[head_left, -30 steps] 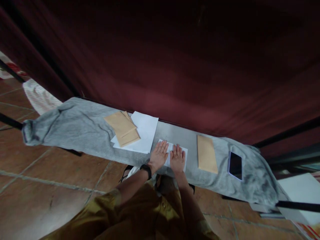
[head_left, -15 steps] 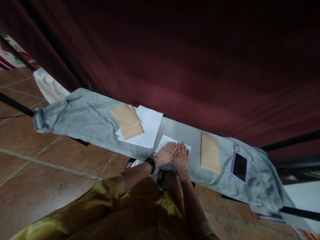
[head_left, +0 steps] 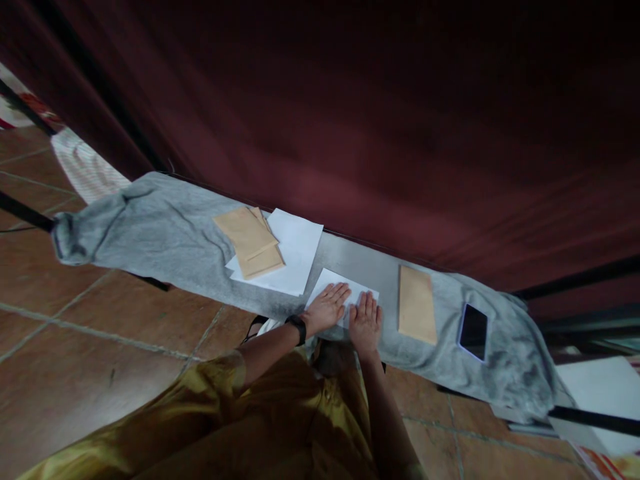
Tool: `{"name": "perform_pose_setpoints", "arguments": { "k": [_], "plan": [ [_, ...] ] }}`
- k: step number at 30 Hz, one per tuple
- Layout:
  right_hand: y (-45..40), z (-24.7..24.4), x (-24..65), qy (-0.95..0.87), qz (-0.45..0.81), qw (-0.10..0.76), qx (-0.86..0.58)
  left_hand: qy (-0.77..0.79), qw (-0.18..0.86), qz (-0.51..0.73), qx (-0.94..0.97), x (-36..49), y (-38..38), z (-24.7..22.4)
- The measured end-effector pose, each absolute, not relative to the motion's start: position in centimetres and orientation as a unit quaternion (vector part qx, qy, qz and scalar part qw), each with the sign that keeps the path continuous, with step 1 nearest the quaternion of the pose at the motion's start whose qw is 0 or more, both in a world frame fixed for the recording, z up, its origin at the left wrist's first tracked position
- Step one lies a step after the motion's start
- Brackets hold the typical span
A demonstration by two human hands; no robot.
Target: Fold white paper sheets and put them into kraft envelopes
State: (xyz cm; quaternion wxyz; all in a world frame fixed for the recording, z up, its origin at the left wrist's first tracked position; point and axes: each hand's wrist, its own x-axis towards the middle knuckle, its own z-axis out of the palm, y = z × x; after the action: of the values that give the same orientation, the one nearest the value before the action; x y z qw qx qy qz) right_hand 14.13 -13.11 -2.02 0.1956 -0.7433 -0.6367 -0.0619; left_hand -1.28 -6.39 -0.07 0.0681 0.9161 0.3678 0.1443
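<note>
Beside one envelope (head_left: 417,305), contents hidden, left hand (head_left: 326,309) and right hand (head_left: 365,325) flat on paper (head_left: 323,282)

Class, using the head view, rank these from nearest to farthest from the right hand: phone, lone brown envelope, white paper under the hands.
1. White paper: under the right hand.
2. Lone brown envelope: right of that hand.
3. Phone: farther right, past the envelope.

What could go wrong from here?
The white paper under the left hand and right hand lies on grey cloth, so pressing could crease or shift it.
The brown papers overlapping the larger white sheets could slide if bumped.
The phone lies on the same cloth and could shift if it is tugged.
</note>
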Motion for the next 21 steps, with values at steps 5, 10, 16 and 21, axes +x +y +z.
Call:
{"name": "perform_pose_setpoints", "arguments": {
  "k": [5, 10, 16, 21],
  "plan": [
    [-14.0, -2.2, 14.7, -0.629, -0.078, 0.199, -0.748, 0.420, 0.084, 0.148, 0.892, -1.9, -6.2, -0.2],
    [-14.9, -2.5, 15.2, -0.619, -0.079, 0.207, -0.753, 0.469, 0.087, 0.154, 0.865, -2.2, -6.5, 0.0],
    [-15.7, -3.0, 15.7, -0.620, -0.102, 0.227, -0.744, 0.517, 0.064, 0.141, 0.842, -2.5, -6.9, -0.1],
    [-15.7, -3.3, 15.7, -0.613, -0.122, 0.229, -0.746, 0.479, 0.053, 0.137, 0.866, -0.1, -7.1, 0.0]
  ]
}}
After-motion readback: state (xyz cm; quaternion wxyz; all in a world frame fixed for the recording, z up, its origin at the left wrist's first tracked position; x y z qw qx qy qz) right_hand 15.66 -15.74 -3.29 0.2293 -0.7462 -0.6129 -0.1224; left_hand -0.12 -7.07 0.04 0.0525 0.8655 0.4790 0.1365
